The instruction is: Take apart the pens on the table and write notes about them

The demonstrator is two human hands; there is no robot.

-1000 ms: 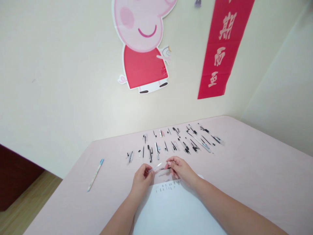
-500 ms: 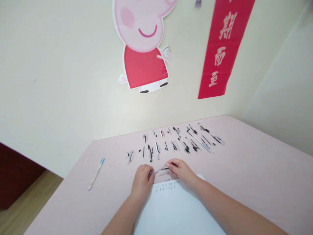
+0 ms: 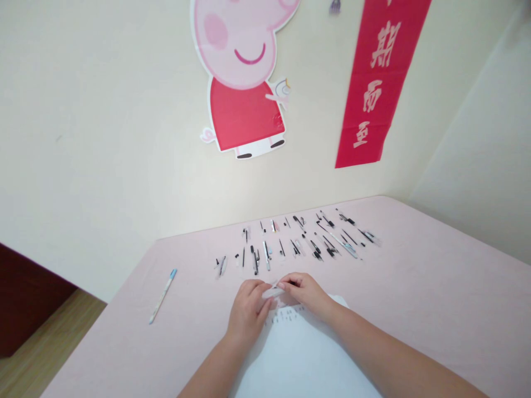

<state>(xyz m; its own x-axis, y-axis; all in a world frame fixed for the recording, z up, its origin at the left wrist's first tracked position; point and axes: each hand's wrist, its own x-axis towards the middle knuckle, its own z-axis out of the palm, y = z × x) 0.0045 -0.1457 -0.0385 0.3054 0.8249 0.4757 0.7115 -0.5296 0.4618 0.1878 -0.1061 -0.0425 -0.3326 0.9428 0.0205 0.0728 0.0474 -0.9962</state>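
Observation:
My left hand (image 3: pixel 248 310) is bent at the near middle of the table, its index fingertip at a small pale piece and its thumb lower down; what lies in its fingers is mostly hidden. Opposite, my right hand (image 3: pixel 306 293) pinches a thin pen refill (image 3: pixel 275 286) between thumb and fingers, its dark part mostly covered by the hand. The fingertips of both hands almost meet. Just below them a clear pen barrel (image 3: pixel 271 294) lies on the table, above a white sheet (image 3: pixel 307 359) with small dark marks along its top edge.
Two rows of taken-apart pens (image 3: pixel 254 260), with caps, refills and barrels, lie along the back of the pink table (image 3: pixel 415 287). A white pen with a blue cap (image 3: pixel 163 296) lies alone at left. The wall behind carries a pig cutout (image 3: pixel 246 113) and a red banner (image 3: pixel 375 94).
My hands have come closer together, and the length of refill showing between them is shorter. The left hand has shifted slightly right, its thumb now apart from its index finger.

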